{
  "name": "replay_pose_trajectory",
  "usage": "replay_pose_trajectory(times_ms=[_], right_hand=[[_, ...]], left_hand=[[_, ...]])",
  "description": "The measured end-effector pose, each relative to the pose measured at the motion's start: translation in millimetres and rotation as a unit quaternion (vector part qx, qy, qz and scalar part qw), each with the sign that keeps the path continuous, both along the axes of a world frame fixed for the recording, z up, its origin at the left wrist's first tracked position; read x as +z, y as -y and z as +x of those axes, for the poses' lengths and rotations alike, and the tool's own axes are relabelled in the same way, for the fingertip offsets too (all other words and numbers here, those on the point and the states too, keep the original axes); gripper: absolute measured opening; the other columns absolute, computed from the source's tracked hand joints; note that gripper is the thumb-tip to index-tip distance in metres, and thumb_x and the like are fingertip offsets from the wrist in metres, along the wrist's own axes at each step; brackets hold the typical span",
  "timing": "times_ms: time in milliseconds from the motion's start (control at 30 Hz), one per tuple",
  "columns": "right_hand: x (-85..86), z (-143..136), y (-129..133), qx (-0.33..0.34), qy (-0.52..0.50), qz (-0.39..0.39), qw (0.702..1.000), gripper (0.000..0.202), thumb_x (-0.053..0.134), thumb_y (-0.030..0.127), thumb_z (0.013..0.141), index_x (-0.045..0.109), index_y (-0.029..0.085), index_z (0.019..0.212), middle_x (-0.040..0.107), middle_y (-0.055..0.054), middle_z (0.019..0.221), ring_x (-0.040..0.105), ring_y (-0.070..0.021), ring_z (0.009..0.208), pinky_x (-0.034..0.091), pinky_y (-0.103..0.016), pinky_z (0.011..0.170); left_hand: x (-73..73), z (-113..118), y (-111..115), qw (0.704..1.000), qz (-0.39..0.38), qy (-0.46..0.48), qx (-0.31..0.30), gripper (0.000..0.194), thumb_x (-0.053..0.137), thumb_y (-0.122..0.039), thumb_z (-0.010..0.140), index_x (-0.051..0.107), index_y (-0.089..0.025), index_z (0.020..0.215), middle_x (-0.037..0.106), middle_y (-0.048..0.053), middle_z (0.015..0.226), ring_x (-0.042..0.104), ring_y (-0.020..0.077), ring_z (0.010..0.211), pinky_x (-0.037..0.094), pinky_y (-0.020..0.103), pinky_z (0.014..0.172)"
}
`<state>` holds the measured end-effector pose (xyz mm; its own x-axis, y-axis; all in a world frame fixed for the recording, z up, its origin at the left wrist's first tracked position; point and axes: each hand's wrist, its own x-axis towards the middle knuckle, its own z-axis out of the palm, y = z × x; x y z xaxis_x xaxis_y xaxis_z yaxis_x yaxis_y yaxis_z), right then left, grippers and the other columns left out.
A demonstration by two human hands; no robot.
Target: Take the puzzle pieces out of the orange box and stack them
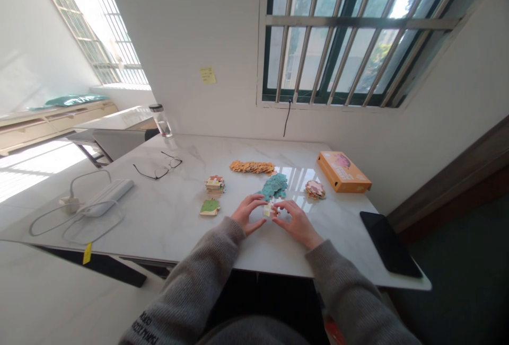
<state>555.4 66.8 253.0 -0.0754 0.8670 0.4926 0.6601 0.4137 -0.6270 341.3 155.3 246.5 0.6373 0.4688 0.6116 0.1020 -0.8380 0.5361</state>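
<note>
Near the table's front edge, pale green and white puzzle pieces [268,210] lie between my two hands. My right hand [295,220] has its thumb and fingertips closed at the right side of these pieces, gripping one that is partly hidden. On the other side my left hand [248,214] is curved with thumb and forefinger apart, the fingertips beside the pieces. Just beyond my fingers is a heap of teal puzzle pieces [274,186]. To the left sit a green puzzle stack [209,207] and a red-and-cream stack [215,184]. A pinkish pile [315,189] is at right.
A long row of orange-brown pieces [252,167] lies farther back. An orange box [343,171] and a black tablet [389,243] are at right. Glasses [161,169], a white power strip [107,198] with a cable, and a clear bottle [162,122] occupy the left.
</note>
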Motion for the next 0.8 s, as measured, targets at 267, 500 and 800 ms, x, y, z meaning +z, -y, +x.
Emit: replay_pose_trajectory(times_ms=[267, 500, 800], right_hand=[[-5.8, -40, -17, 0.031, 0.082, 0.004, 0.996, 0.026, 0.066, 0.037, 0.089, 0.065, 0.025, 0.112, 0.069, -0.008, 0.11, 0.058, -0.0261, 0.104, 0.039, -0.044, 0.097], [-6.5, -119, -55, 0.061, 0.117, 0.04, 0.99, 0.027, 0.062, 0.04, 0.093, 0.062, 0.024, 0.115, 0.068, -0.007, 0.118, 0.057, -0.0239, 0.108, 0.035, -0.039, 0.096], [-11.0, -172, -100, 0.062, 0.145, 0.023, 0.987, 0.027, 0.061, 0.04, 0.094, 0.06, 0.024, 0.116, 0.067, -0.005, 0.117, 0.054, -0.0228, 0.107, 0.035, -0.037, 0.091]], left_hand=[[18.5, -110, -23, 0.973, 0.041, -0.004, 0.227, 0.015, 0.054, -0.027, 0.085, 0.066, -0.02, 0.091, 0.067, 0.006, 0.084, 0.061, 0.021, 0.084, 0.051, 0.037, 0.083], [-5.9, -166, -58, 0.912, -0.177, -0.046, 0.367, 0.029, 0.051, -0.044, 0.08, 0.064, -0.018, 0.084, 0.069, 0.003, 0.076, 0.057, 0.016, 0.062, 0.047, 0.029, 0.062], [-8.2, -163, -56, 0.898, -0.19, -0.052, 0.394, 0.027, 0.05, -0.044, 0.078, 0.061, -0.02, 0.076, 0.067, 0.002, 0.073, 0.058, 0.016, 0.063, 0.048, 0.028, 0.064]])
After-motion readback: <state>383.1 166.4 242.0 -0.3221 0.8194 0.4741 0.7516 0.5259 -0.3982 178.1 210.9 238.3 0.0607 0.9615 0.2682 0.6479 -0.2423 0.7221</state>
